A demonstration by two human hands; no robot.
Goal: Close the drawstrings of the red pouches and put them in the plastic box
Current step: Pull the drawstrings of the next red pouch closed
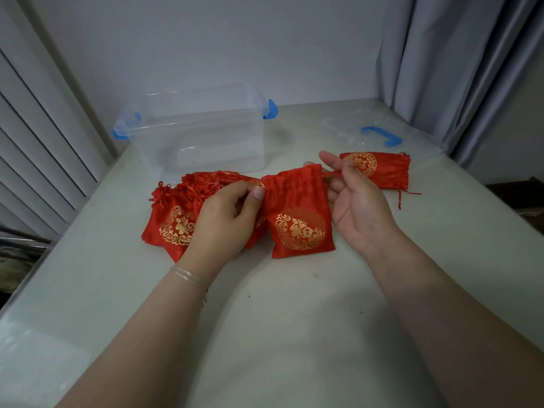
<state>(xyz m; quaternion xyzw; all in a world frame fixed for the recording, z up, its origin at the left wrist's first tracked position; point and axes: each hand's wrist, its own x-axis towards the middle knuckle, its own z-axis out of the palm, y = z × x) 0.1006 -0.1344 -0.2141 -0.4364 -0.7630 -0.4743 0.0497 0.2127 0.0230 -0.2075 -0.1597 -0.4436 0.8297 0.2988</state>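
Observation:
A red pouch with a gold emblem (pixel 298 219) is held upright over the table between both hands. My left hand (pixel 226 219) pinches its drawstring at the top left corner. My right hand (pixel 353 198) pinches the drawstring at the top right corner. The pouch's neck is partly gathered. A pile of red pouches (pixel 176 216) lies behind my left hand, some with closed, knotted tops. One more red pouch (pixel 379 169) lies flat to the right. The clear plastic box (pixel 200 134) with blue clips stands open at the back and looks empty.
The box's clear lid with a blue handle (pixel 381 135) lies at the back right of the pale table (pixel 279 319). A grey curtain (pixel 459 69) hangs at the right, slatted panels at the left. The table's left edge drops off near the slats.

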